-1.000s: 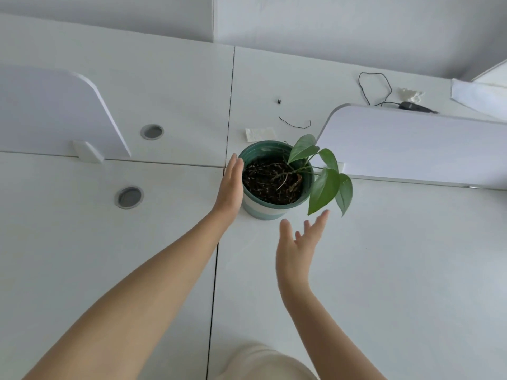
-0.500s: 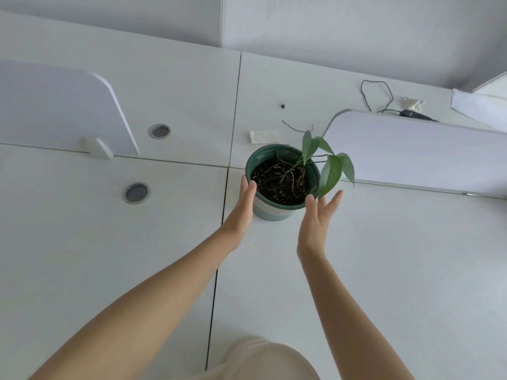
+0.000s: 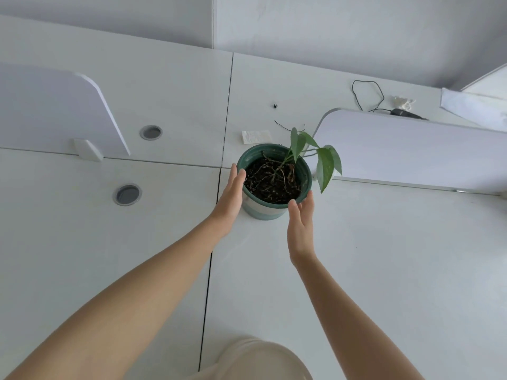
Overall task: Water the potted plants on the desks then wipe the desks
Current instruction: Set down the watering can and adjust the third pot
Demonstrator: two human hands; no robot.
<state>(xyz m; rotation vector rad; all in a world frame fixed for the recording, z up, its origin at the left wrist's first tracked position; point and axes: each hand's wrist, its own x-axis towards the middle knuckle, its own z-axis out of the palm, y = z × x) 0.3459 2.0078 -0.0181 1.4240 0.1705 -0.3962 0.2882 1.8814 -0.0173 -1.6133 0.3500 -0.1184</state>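
Observation:
A green-rimmed pot [image 3: 263, 208] with dark soil and a small leafy plant [image 3: 323, 160] stands on the white desk [image 3: 397, 256] where the desks meet. My left hand [image 3: 229, 198] lies flat against the pot's left side, fingers straight. Straight-fingered too, my right hand [image 3: 300, 223] is at the pot's near right side, its fingertips at the rim. The pot's lower right wall is hidden behind that hand.
White divider panels stand at the left [image 3: 52, 111] and right [image 3: 411, 149]. Two round cable grommets [image 3: 127, 194] sit in the left desks. A paper scrap [image 3: 256, 136], a black cable [image 3: 367, 94] and a crumpled tissue [image 3: 402, 101] lie behind the pot.
My right hand has moved in from below the leaves to the pot's right side. The left hand has stayed against the pot's left wall, and the plant's leaves have turned to the right.

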